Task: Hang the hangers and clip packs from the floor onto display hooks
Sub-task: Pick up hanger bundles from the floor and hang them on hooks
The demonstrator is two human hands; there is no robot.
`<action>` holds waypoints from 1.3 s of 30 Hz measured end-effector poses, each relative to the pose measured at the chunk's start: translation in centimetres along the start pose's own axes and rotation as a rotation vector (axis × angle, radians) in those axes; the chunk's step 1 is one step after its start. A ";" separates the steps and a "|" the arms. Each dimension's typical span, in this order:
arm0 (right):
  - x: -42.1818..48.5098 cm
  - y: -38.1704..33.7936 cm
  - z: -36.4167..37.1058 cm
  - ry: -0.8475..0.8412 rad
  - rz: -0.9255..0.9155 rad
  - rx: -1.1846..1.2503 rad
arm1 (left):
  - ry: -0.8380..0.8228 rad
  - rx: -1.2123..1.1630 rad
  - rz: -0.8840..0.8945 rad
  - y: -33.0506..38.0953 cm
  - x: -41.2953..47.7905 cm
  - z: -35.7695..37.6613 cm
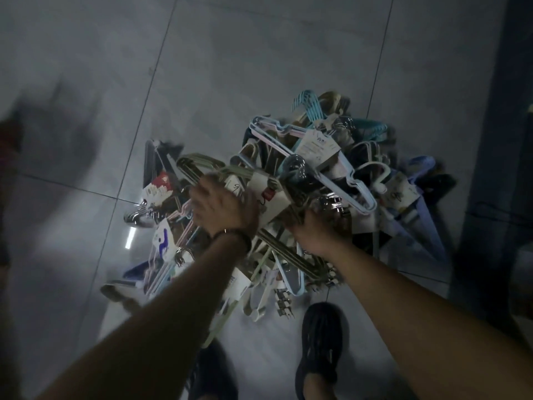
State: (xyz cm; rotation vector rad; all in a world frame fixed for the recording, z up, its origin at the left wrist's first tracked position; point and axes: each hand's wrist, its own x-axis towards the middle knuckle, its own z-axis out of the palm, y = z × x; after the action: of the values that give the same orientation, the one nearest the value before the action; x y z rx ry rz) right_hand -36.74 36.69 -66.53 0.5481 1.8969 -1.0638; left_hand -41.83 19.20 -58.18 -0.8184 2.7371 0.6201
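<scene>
Glossy grey floor tiles [86,140] carry a tangled pile of thin pastel plastic hangers [356,194] with card labels [317,147], print unreadable. The left hand [222,203] curls round a paper-banded green bundle [199,165]; the right hand [311,230] has its fingers buried, grip unclear.

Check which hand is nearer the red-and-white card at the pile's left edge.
Left. The left hand grips the green hanger pack just right of the red-and-white card; the right hand is farther right, fingers buried in the pile.
</scene>
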 end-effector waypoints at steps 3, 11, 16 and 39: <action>0.7 0.1 0.5 0.054 0.075 0.182 | -0.217 -0.342 -0.492 -2.8 -2.8 2.3; -1.2 -2.2 0.9 0.173 -0.016 -0.003 | -0.526 -0.874 -0.526 -3.0 -2.7 3.7; -4.6 -3.3 0.5 0.228 -0.109 0.020 | -0.643 -1.124 -0.596 -3.3 -3.0 0.2; -58.6 -25.0 -22.5 -0.222 -0.208 1.175 | -0.177 -0.423 1.100 15.8 -22.5 -45.9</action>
State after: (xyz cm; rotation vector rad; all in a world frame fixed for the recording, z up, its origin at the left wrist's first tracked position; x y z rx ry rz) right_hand -34.27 44.35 0.52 0.8117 0.9848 -2.2521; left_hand -36.21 20.97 -5.00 0.7768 2.7066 1.3785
